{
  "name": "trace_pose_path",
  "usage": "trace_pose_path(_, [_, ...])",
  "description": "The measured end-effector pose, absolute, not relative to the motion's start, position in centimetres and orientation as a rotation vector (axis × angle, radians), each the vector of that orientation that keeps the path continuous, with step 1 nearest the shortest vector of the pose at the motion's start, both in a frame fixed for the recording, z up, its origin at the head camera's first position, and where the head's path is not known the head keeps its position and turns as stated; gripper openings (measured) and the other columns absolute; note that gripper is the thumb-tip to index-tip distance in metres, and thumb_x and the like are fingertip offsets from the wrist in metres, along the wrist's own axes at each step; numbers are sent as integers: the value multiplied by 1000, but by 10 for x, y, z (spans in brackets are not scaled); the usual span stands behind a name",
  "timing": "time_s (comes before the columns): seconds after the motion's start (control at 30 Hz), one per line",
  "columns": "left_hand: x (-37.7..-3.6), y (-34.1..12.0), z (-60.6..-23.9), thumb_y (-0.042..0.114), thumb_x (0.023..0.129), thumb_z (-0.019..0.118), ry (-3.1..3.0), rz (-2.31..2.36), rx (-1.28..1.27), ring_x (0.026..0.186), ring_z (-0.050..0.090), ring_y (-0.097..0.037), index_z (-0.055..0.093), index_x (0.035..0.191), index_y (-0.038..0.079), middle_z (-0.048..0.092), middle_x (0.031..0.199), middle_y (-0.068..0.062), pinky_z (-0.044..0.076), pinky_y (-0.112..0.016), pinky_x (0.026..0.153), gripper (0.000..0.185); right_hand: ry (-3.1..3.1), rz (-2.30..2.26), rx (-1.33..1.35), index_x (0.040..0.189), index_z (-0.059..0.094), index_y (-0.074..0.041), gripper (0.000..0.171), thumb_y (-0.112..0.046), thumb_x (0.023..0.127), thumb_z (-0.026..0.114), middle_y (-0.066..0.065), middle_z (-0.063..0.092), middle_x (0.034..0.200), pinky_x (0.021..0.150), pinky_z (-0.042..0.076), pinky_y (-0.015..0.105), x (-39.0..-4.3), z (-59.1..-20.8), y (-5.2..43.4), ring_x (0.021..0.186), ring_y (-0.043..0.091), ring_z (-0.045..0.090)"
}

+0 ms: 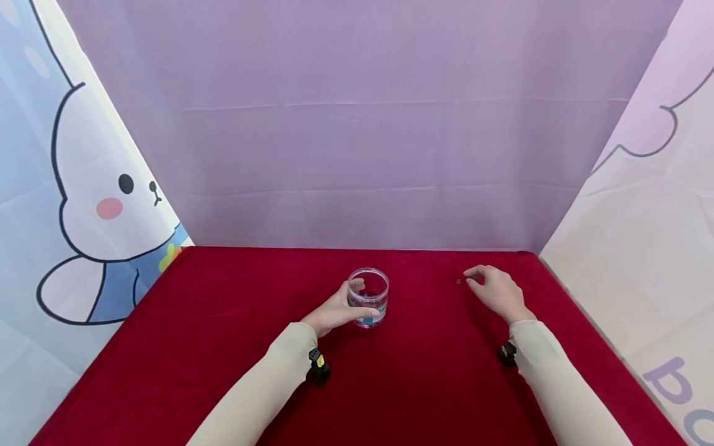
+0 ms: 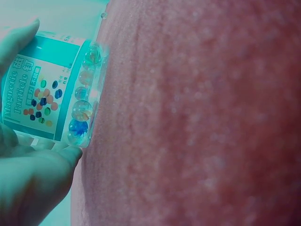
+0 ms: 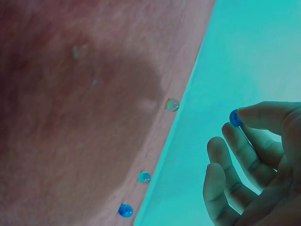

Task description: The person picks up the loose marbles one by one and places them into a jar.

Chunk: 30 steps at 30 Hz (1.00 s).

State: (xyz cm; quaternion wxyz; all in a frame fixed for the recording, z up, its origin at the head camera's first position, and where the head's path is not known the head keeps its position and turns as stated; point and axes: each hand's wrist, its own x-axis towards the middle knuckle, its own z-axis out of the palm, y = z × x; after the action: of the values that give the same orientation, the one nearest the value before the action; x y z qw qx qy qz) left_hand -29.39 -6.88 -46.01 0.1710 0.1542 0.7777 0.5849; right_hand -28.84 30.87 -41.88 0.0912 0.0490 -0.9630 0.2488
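My left hand (image 1: 338, 308) grips a clear plastic jar (image 1: 381, 300) around its side, thumb at the front. The jar stands upright on the red cloth, its top uncovered. Through the wall in the left wrist view, several marbles (image 2: 81, 111) lie on its bottom below a printed label (image 2: 40, 89). To the right, my right hand (image 1: 498, 293) is raised over the cloth. Between its thumb and index fingertip it pinches a blue marble (image 3: 235, 118), seen in the right wrist view; the other fingers are loosely bent.
A red cloth (image 1: 184, 347) covers the table. One small marble (image 1: 458, 281) lies near the right fingertips. The right wrist view shows a clear marble (image 3: 172, 104), a greenish marble (image 3: 144, 177) and a blue-coloured one on the cloth. A purple curtain (image 1: 346, 136) hangs behind.
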Motion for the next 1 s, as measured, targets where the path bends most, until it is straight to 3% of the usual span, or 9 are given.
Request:
trace_pose_path(0.33, [-293,-69,-460,41,80,85,2201,1665,437,136,37,-25,28,152,18,35,155,-1,40,-51,108,95,-2816,765,194,120,70,-15,25,-21,97,63,10,66,114,57,43,35,-285,-418,295,72,21,56])
trace_pose_path(0.53, [-293,-69,-460,41,80,85,2199,1662,437,136,37,-25,27,153,18,34,155,-1,40,-51,108,95,-2772,763,235,121,71,-15,25,-22,98,64,10,66,119,65,50,43,-281,-413,286,84,23,60])
trace_pose_path(1.0, [-293,-69,-459,41,80,85,2203,1654,437,136,36,-25,27,153,18,33,155,-2,40,-51,107,95,-2701,770,291,118,72,-17,23,-24,97,65,1,67,110,59,48,37,-282,-408,257,86,20,60])
